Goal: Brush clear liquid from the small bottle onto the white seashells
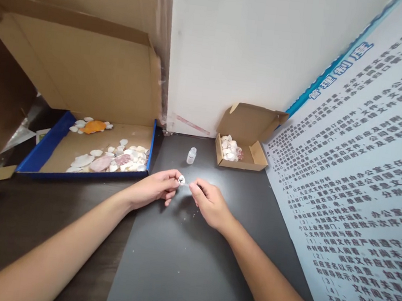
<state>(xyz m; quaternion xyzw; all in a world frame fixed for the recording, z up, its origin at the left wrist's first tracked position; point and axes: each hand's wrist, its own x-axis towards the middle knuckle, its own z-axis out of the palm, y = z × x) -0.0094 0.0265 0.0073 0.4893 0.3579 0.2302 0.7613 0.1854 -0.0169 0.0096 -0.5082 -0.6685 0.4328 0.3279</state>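
Observation:
My left hand [156,187] pinches a small white shell [181,180] with dark marks on it, between thumb and forefinger. Close on its right, my right hand [209,200] is closed in a pinch, fingertips pointing at the shell. A thin pale bit shows between the two hands, too small to name; whatever the right fingers grip is mostly hidden. Just beyond the hands stands a small clear bottle [191,156] with a whitish label, upright on the dark grey mat [157,267]. Tiny white crumbs lie on the mat below the hands.
On the left, a blue-edged cardboard box [82,177] holds several shells and an orange piece [95,127] ringed by white shells. A small open carton [245,165] with white shells [231,149] stands back right. A printed panel [369,156] rises along the right side.

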